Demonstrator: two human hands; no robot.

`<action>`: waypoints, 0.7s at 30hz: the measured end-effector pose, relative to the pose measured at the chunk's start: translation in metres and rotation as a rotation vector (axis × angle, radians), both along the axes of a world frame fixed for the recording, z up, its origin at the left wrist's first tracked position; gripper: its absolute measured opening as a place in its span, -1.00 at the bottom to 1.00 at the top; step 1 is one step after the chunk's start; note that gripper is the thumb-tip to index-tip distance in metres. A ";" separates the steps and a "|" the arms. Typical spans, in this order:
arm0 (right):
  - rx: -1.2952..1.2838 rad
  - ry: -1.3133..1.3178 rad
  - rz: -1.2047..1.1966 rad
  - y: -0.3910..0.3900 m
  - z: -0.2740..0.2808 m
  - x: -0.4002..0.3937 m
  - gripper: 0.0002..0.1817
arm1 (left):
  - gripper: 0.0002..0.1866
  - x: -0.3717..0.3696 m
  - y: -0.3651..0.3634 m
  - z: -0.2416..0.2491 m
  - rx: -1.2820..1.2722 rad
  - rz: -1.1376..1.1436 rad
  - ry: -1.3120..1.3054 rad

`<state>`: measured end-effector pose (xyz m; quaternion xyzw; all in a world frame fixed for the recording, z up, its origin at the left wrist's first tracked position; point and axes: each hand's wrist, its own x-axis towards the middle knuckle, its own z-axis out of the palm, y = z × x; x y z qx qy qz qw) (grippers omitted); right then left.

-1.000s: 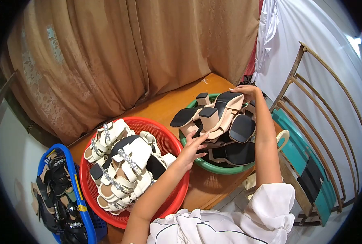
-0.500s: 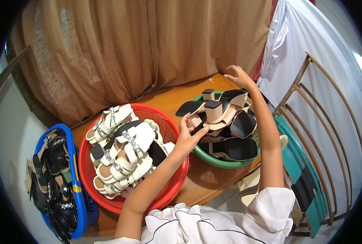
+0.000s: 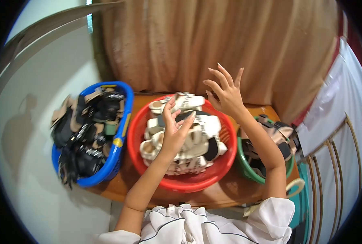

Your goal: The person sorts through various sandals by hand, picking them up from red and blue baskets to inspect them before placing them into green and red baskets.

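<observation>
My left hand (image 3: 176, 134) is raised over the red basket (image 3: 134, 156), fingers apart, holding nothing. White sandals (image 3: 197, 142) with sparkling straps are heaped in that basket beneath it. Up and to the right, my right hand (image 3: 226, 94) is spread in the air with nothing in it, near the basket's back right rim. To the right stands a green basket (image 3: 251, 174) of beige and black heeled sandals (image 3: 278, 136), partly behind my right forearm. On the left, a blue basket (image 3: 126, 122) is piled with black sandals (image 3: 87, 150), some with shiny straps.
All three baskets rest on a wooden table (image 3: 213, 197) against a brown curtain (image 3: 181, 49). A metal rack (image 3: 331, 175) and a white cloth (image 3: 331, 105) are at the right. A pale wall (image 3: 39, 101) borders the left side.
The view has swung left, so the baskets sit farther right. Both hands have left the green basket's area; the left is over the red basket, the right is raised with fingers spread.
</observation>
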<state>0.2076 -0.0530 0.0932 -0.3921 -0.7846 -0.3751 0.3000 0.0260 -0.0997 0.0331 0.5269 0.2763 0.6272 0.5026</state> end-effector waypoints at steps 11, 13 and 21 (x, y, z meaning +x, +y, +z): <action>-0.258 -0.086 0.472 0.048 -0.039 -0.238 -0.62 | -0.34 -0.224 -0.037 -0.047 -0.088 0.602 0.103; -0.281 -0.109 0.531 0.054 -0.059 -0.274 -0.61 | -0.39 -0.252 -0.050 -0.055 -0.123 0.641 0.066; -0.411 -0.208 0.606 0.058 -0.137 -0.378 -0.45 | -0.47 -0.315 -0.082 -0.044 -0.176 0.741 0.004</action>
